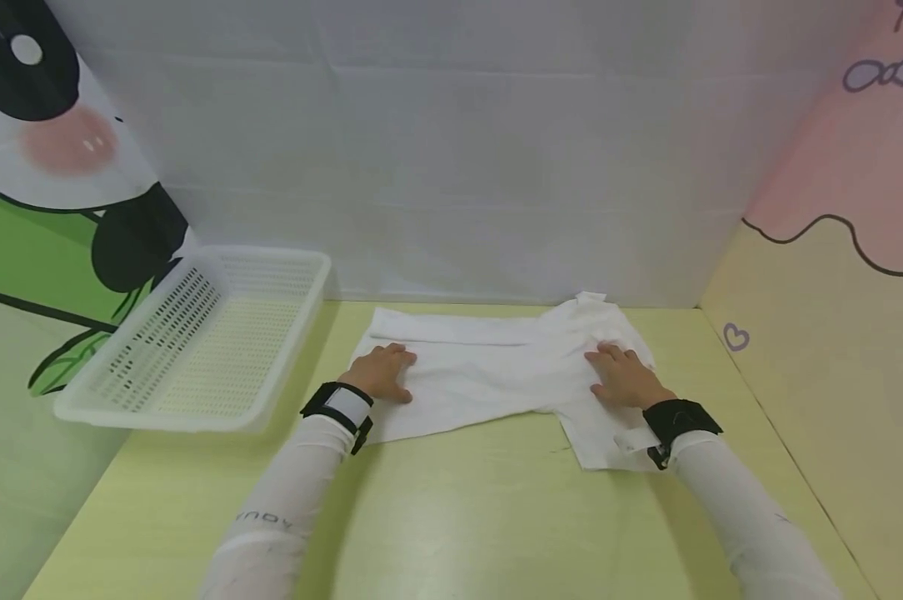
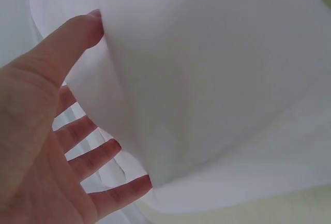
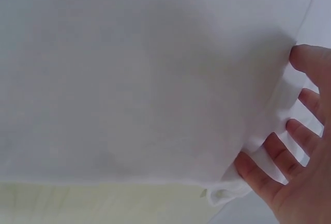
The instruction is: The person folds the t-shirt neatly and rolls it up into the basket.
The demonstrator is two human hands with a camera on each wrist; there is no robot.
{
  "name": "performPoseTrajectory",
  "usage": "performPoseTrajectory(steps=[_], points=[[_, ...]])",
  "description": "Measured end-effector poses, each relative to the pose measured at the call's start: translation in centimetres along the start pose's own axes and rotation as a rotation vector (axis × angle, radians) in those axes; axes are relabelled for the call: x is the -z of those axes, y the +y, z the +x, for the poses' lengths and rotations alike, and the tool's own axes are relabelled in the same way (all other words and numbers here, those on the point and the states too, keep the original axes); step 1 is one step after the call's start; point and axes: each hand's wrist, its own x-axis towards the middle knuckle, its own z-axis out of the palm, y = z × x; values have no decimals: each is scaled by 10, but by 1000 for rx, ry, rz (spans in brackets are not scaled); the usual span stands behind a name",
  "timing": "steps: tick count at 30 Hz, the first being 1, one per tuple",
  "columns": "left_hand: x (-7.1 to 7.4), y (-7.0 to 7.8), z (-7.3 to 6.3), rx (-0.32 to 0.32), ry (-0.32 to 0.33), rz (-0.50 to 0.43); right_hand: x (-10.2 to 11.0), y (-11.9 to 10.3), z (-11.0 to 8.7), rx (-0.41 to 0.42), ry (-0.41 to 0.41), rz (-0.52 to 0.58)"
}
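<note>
A white T-shirt (image 1: 489, 371) lies sideways on the table, its body toward the left and a sleeve (image 1: 597, 437) spread toward the near right. A folded strip runs along its far side. My left hand (image 1: 380, 372) rests on the left end of the shirt with fingers spread. On the sleeve end, my right hand (image 1: 626, 379) lies with its fingers apart. In the left wrist view the thumb (image 2: 85, 30) and straight fingers touch the white fabric (image 2: 207, 79). The right wrist view likewise has fingertips (image 3: 245, 164) against the cloth (image 3: 145, 89).
To the left stands a white perforated plastic basket (image 1: 159, 423), with nothing inside it. The pale yellow-green table (image 1: 451, 525) meets a grey-white backdrop (image 1: 496, 183) behind the shirt. A yellow and pink printed panel (image 1: 834, 333) borders the right side.
</note>
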Motion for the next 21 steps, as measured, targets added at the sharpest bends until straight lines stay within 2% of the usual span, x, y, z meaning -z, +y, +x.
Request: performPoseTrajectory(steps=[7,11,14,17,21], points=[[-1,0,7,-16,13,11,0,2,0,-5,35,15],[-2,2,1,-35,61,54,0,3,-7,10,61,49],[1,4,-12,-68,109,120,3,6,-16,38,99,67],[5,7,-30,-105,155,165,9,10,-29,63,148,67],[7,7,-56,-129,178,174,15,17,-48,110,187,88]])
